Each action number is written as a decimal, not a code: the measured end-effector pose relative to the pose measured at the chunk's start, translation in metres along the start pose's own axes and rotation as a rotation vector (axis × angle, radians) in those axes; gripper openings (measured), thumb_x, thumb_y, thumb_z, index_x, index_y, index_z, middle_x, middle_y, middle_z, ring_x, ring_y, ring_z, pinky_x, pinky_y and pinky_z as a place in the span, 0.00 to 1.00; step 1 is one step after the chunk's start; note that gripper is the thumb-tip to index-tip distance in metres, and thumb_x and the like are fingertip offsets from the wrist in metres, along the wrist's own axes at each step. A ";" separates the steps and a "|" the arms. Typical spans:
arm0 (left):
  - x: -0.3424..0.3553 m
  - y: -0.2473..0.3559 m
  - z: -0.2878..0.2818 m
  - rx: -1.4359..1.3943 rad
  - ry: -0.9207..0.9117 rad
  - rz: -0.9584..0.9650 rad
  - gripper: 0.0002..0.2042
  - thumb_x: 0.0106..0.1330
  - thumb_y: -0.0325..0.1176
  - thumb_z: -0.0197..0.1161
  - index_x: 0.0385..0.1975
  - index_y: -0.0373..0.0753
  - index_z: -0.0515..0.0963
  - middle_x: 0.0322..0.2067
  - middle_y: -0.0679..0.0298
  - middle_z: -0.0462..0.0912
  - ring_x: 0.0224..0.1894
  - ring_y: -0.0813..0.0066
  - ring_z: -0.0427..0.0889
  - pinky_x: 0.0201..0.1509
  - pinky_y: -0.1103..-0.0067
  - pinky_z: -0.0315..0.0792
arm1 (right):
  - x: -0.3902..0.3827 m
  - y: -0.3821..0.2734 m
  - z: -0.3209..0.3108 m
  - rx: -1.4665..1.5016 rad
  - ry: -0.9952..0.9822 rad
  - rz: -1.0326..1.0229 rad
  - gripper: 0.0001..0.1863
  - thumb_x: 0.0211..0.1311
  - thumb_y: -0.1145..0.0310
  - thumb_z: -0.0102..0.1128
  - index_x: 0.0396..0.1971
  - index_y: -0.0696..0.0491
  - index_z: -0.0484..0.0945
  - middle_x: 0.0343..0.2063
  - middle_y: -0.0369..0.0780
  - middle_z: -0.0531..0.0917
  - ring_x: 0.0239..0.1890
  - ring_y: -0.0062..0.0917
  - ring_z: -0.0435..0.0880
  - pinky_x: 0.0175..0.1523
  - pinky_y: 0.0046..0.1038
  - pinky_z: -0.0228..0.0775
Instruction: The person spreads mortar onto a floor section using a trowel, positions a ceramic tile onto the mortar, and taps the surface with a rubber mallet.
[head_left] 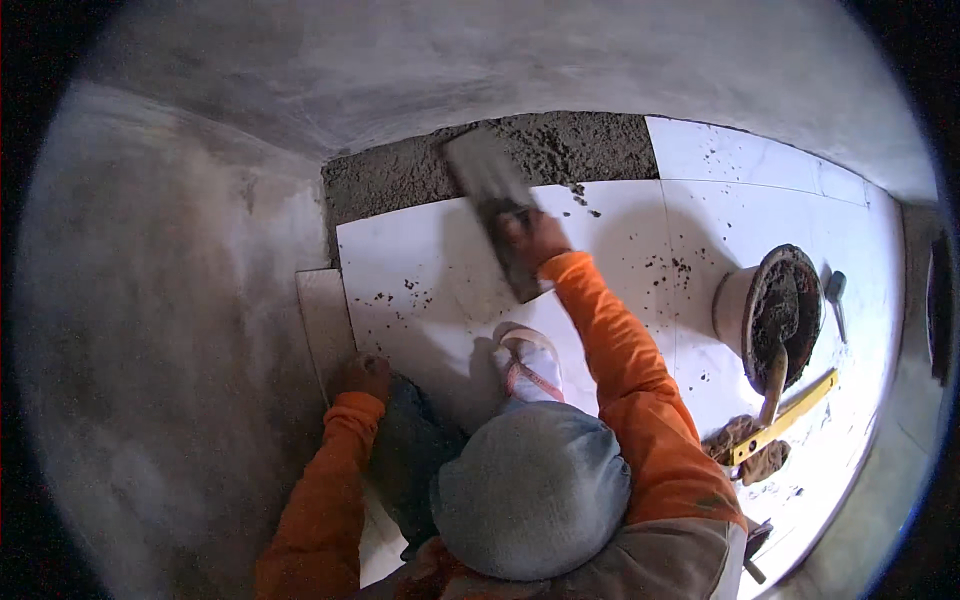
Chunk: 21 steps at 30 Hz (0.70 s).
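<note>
My right hand [537,240] is closed round the handle of a rectangular plastering trowel [487,170], blurred by motion. The trowel slants across the edge between a bed of wet grey mortar [590,148] along the far wall and the large white floor tiles [400,255]. Mortar crumbs lie scattered on those tiles. Down at the left, my left hand [362,376] is curled beside my knee, at the lower end of a narrow pale tile strip [325,310]; whether it grips anything is hidden.
At right, a mortar bucket [735,305] holds a wooden-handled tool [774,385]. Around it lie a spoon-shaped tool [837,300], a yellow spirit level [790,418] and a brown rag [765,462]. Grey walls [170,300] close in the left and far sides. My sandalled foot [530,365] stands on the tiles.
</note>
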<state>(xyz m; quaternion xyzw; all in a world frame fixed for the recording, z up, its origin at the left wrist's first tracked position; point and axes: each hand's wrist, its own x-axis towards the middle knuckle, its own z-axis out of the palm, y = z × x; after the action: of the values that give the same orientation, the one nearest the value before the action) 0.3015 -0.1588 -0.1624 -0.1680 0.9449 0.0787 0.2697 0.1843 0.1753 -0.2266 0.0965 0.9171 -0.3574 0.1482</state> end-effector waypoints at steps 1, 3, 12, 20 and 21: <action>-0.003 0.003 -0.004 -0.076 0.004 0.031 0.18 0.56 0.46 0.52 0.34 0.36 0.76 0.35 0.51 0.77 0.38 0.53 0.76 0.42 0.64 0.69 | 0.002 0.025 -0.006 0.136 0.213 -0.065 0.32 0.55 0.42 0.46 0.41 0.60 0.73 0.35 0.55 0.77 0.40 0.48 0.75 0.45 0.43 0.66; -0.007 0.013 -0.015 -0.159 0.009 0.066 0.18 0.56 0.46 0.52 0.36 0.36 0.76 0.36 0.50 0.78 0.38 0.54 0.76 0.42 0.64 0.69 | 0.004 0.069 -0.036 0.138 0.284 -0.075 0.29 0.56 0.46 0.48 0.39 0.60 0.74 0.34 0.54 0.78 0.41 0.46 0.76 0.45 0.41 0.67; 0.041 -0.047 0.039 0.387 -0.105 0.284 0.22 0.57 0.47 0.51 0.45 0.36 0.72 0.45 0.48 0.73 0.46 0.54 0.73 0.50 0.66 0.68 | -0.023 0.074 -0.033 0.066 0.056 0.013 0.30 0.56 0.45 0.48 0.43 0.60 0.71 0.35 0.57 0.76 0.41 0.50 0.74 0.44 0.42 0.66; 0.096 0.133 0.039 -0.100 0.324 0.475 0.33 0.57 0.48 0.50 0.59 0.35 0.55 0.60 0.51 0.54 0.63 0.51 0.50 0.64 0.61 0.47 | -0.049 0.099 -0.074 0.340 0.230 -0.331 0.25 0.55 0.53 0.52 0.40 0.62 0.69 0.33 0.57 0.77 0.36 0.51 0.76 0.37 0.42 0.69; 0.111 0.150 0.051 -0.120 0.388 0.527 0.34 0.57 0.48 0.50 0.60 0.35 0.52 0.62 0.52 0.50 0.64 0.52 0.46 0.65 0.60 0.44 | -0.047 0.100 -0.073 0.243 0.271 -0.240 0.25 0.55 0.53 0.53 0.41 0.62 0.69 0.33 0.57 0.76 0.36 0.51 0.76 0.37 0.42 0.69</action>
<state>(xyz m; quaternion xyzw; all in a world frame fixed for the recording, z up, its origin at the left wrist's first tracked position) 0.1833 -0.0375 -0.2559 0.0546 0.9833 0.1676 0.0449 0.2416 0.2946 -0.2223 0.0508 0.8836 -0.4642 -0.0328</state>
